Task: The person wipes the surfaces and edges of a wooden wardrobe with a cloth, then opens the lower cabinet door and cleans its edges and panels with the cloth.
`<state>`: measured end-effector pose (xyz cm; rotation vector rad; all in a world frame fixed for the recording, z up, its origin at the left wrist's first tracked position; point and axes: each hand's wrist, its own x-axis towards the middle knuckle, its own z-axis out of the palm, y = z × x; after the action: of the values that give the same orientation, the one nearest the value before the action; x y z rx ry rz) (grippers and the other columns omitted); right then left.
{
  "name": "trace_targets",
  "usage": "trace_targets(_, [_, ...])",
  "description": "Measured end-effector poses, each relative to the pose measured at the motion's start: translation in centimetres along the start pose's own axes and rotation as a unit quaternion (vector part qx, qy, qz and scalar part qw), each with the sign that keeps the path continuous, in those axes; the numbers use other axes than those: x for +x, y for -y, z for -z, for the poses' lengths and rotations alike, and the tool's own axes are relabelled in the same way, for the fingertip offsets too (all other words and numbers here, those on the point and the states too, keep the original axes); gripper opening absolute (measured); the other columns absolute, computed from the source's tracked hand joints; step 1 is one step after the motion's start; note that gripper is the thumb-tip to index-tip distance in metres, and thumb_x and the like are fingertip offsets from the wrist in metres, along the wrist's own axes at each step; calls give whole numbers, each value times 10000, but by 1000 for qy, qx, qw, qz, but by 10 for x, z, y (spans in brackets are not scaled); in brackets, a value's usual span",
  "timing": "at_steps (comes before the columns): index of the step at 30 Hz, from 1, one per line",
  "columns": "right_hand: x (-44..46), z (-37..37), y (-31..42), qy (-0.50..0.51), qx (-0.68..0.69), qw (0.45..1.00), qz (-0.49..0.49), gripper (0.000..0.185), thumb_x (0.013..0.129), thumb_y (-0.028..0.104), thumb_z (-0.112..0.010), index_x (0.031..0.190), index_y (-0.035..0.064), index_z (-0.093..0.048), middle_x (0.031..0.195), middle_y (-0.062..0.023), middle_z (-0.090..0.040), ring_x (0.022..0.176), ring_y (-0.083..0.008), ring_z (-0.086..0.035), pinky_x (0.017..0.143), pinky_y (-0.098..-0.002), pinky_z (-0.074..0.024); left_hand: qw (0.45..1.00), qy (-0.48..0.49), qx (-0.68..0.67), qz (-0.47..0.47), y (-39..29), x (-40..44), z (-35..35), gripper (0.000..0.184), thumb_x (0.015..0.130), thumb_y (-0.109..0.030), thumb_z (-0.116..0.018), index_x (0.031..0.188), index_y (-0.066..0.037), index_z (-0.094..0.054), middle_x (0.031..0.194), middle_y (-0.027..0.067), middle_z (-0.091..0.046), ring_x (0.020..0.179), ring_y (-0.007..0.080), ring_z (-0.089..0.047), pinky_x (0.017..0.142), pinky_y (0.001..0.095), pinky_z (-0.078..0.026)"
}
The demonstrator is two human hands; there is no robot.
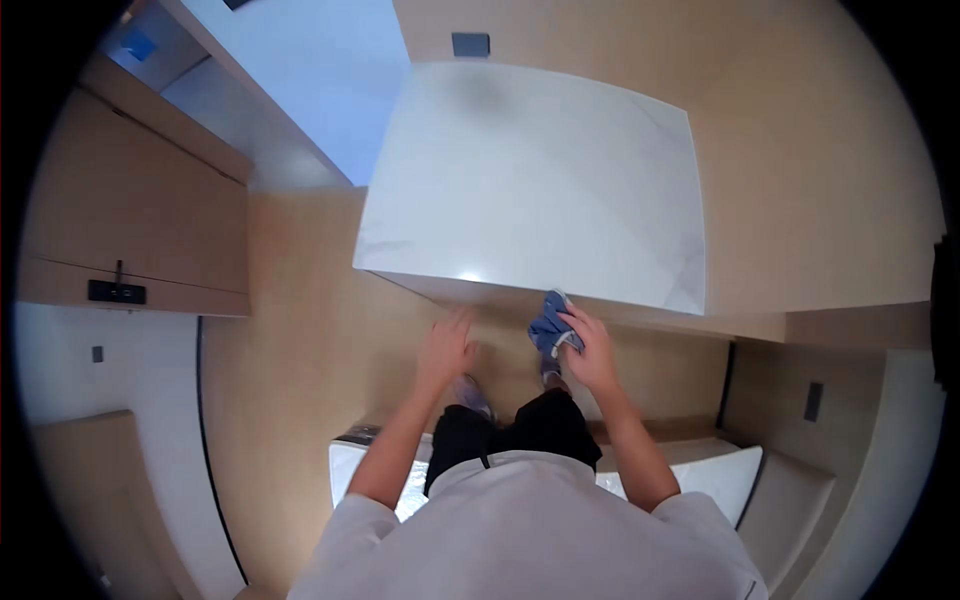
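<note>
A crumpled blue-grey cloth [548,327] with a pale edge is gripped in my right hand [590,348], just below the near edge of a white marble-look table [540,190]. My fingers are bent around the cloth, and part of it hangs toward the floor. To the left, my left hand [447,348] hovers over the floor in front of the table's near edge. It holds nothing and its fingers reach forward, slightly blurred. The tabletop is glossy and reflects a light near its front edge.
Behind my legs is a white-topped bench or low surface [715,480]. A wooden door [140,220] with a black handle [117,292] is at the left. Wood-panelled wall [800,180] borders the table at the right, with a dark socket plate [471,45] beyond it. Wooden floor [290,400] lies left.
</note>
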<state>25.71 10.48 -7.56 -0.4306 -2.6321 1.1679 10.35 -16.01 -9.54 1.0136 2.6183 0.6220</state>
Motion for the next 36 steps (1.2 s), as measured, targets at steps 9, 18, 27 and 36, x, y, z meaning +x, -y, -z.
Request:
trace_targets(9, [-213, -64, -46, -62, 306, 851, -422, 409, 853, 11, -728, 1255, 20, -652, 1081, -66, -723, 1035, -196, -669, 961, -332, -506, 971, -145, -5, -191, -9, 62, -53, 462, 887, -135, -660, 1346, -104, -629, 1390, 55, -616, 1303, 265, -553, 1167, 482, -383])
trace_targets(18, [-181, -189, -173, -117, 476, 787, -376, 450, 900, 26, -700, 1341, 12, -612, 1243, -70, -682, 1153, -186, -634, 1021, -332, -481, 933, -312, 95, -152, 5, 86, -122, 364, 903, -296, -719, 1221, -122, -686, 1220, 45, -665, 1185, 275, -581, 1161, 532, -321])
trace_targets(27, [-153, -286, -210, -205, 690, 655, -230, 401, 1029, 181, -622, 1404, 74, -532, 1352, -59, -628, 1243, -204, -609, 1076, -373, -465, 839, -481, -111, -231, 21, 9, -165, 203, 874, -235, -699, 1031, -107, -691, 1128, 59, -680, 1200, 291, -582, 1169, 513, -272])
trace_targets(36, [-248, -330, -260, -28, 603, 740, -297, 397, 1021, 266, -641, 1352, 48, -610, 1211, -68, -716, 1110, -195, -691, 974, -335, -524, 853, -355, -302, -234, 63, -121, -159, 119, 1023, -178, -583, 1049, -66, -614, 1338, 135, -590, 1466, 356, -391, 1194, 490, -302])
